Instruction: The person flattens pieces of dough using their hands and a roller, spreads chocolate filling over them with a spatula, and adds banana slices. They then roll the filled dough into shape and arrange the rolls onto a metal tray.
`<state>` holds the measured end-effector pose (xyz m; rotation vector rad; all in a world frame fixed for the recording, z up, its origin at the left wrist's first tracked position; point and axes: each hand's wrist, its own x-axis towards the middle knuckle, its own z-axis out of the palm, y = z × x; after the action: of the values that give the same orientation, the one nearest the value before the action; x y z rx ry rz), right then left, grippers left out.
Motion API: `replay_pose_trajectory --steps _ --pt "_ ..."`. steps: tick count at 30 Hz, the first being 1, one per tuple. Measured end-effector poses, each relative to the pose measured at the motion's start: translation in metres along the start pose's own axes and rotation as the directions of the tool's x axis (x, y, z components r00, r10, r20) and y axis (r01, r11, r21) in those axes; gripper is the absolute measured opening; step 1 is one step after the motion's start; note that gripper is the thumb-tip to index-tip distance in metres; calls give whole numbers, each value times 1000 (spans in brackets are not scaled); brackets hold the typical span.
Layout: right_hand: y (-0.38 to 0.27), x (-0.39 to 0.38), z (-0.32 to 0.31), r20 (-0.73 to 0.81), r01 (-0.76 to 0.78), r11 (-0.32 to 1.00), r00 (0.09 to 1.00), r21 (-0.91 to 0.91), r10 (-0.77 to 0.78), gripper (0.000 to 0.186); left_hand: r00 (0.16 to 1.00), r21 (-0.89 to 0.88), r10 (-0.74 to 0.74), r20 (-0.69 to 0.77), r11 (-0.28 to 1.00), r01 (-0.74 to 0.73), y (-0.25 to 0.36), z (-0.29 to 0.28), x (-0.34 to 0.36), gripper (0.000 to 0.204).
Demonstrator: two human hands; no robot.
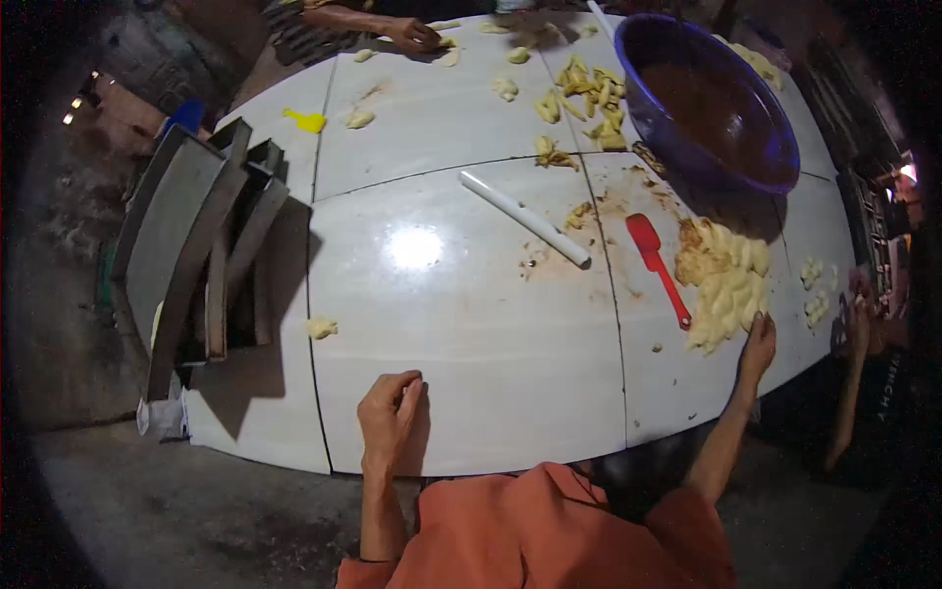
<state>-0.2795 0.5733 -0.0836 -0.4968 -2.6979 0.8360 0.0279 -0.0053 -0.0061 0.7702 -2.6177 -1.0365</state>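
My left hand [389, 417] rests at the table's near edge, its fingers curled into a loose fist with nothing visible in them. At the right, my right hand [757, 348] has its fingertips closed on the near edge of a lumpy mass of pale yellow dough [728, 285]. The dough's far left part is smeared with brown. Left of it lies a red spatula [659, 270]. A white rolling pin or tube [525, 218] lies slantwise across the middle of the table. One small dough piece [321, 328] sits beyond my left hand, to its left.
A big purple basin [706, 103] with brown contents stands at the far right, beside yellowish dough pieces [589, 93]. Stacked metal trays [196, 236] lean at the left near a yellow scraper [306, 121]. Other people's hands work at the far side [414, 36] and right [860, 319].
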Motion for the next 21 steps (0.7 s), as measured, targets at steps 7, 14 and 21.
replay_pose_trajectory --steps 7,14,21 --pt "22 35 -9 25 -85 989 996 -123 89 62 989 -82 -149 10 985 150 24 -1 -12 20" --pt "6 40 -21 299 -288 686 948 668 107 42 996 27 17 -87 1000 -15 9 5 -24 18" --pt "-53 9 -43 386 -357 705 914 613 127 54 998 80 17 -54 997 -12 14 7 -26 18"
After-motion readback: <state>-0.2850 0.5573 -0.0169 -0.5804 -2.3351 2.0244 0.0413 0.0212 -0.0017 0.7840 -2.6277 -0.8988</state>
